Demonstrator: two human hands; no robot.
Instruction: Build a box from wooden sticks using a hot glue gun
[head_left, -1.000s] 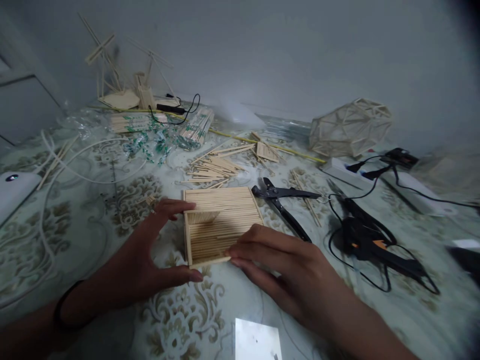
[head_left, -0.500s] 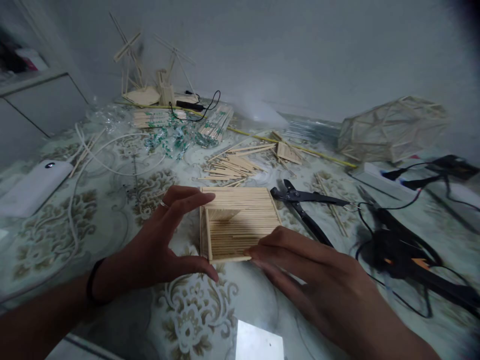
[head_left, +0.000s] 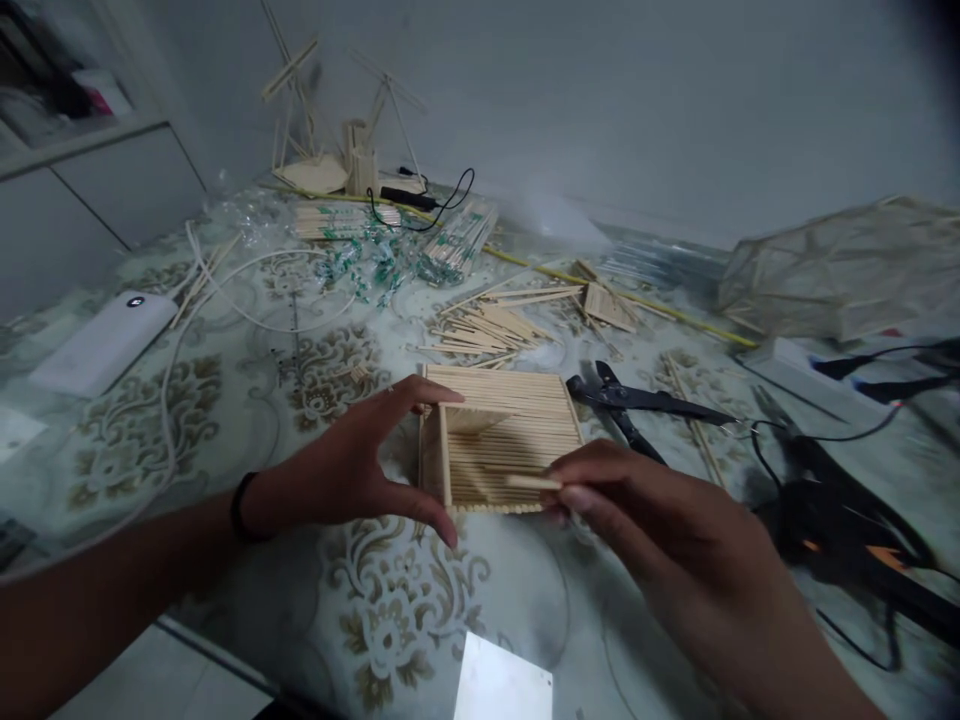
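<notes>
A small tray-like structure of wooden sticks point(head_left: 510, 385) lies on the table in front of me, with a slatted base, a low upright wall on its left and a short partition standing inside. My left hand point(head_left: 352, 460) spans that left wall, fingers at its far end and thumb at its near end, holding it. Between the thumb and fingers of my right hand point(head_left: 675, 540) is a short wooden stick point(head_left: 534, 483), pinched at one end and held over the near part of the base. The fingertips under the stick are partly hidden.
Loose sticks point(head_left: 495, 328) are piled behind the structure. Black pliers point(head_left: 660, 402) lie to the right, near a black glue gun point(head_left: 832, 520) with its cord. A white power bank point(head_left: 105, 345) with a cable is at left; stick models point(head_left: 315, 175) stand at the back.
My right hand has lifted from the structure's near edge and now holds a short stick above the base. My left hand stays at the left wall. The view has shifted slightly.
</notes>
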